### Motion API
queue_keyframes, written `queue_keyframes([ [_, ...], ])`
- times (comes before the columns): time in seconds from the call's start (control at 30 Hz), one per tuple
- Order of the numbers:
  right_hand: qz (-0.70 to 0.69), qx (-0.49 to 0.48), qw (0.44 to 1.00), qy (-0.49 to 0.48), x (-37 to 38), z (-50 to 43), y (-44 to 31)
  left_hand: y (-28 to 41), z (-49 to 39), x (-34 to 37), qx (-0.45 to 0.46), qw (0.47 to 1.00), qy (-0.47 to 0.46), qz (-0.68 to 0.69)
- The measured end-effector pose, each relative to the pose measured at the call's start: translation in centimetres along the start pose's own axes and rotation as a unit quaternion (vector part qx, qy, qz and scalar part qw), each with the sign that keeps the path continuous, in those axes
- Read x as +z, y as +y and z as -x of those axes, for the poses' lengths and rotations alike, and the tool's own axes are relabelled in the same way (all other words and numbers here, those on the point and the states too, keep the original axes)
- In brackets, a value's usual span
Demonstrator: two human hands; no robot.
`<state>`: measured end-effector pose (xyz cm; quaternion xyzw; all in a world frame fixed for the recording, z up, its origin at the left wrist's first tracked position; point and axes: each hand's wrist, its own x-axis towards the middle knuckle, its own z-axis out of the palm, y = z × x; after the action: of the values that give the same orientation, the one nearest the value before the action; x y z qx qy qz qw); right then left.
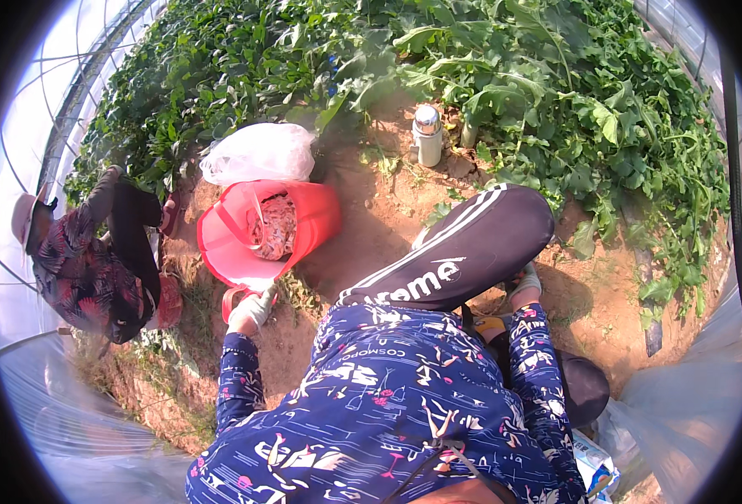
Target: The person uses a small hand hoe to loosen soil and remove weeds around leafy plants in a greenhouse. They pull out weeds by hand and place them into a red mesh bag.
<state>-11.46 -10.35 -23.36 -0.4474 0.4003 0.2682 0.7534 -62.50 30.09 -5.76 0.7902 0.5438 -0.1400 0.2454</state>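
My left hand (254, 312), in a pale work glove, grips a handle of the red tote bag (317, 211). The bag lies tilted on the soil with its mouth turned towards me, and a patterned cloth-like bundle (278, 228) shows inside. Just behind it rests a stuffed white plastic bag (261, 153). My right hand (526, 282), gloved too, is down beside my bent knee (522, 227). The leg hides its fingers, so whether it holds anything is unclear.
A steel vacuum flask (429, 135) stands on the soil before leafy green plants (535, 88). At the left, another person (94, 264) in a hat sits by a red container (168, 301). Plastic greenhouse sheeting (692, 403) borders both sides. A printed package (595, 466) lies behind my right arm.
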Motion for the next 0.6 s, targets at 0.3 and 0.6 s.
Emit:
queue_keyframes([
  [0.3, 0.053, -0.035, 0.994, -0.091, -1.6, -0.8, 0.9, -0.3, -7.6, -3.4, -0.146, 0.798, 0.179, 0.557],
  [0.6, 0.147, -0.036, 0.988, 0.038, -2.3, -2.6, 0.7, 1.5, -15.3, -15.0, 0.007, 0.860, 0.452, 0.237],
])
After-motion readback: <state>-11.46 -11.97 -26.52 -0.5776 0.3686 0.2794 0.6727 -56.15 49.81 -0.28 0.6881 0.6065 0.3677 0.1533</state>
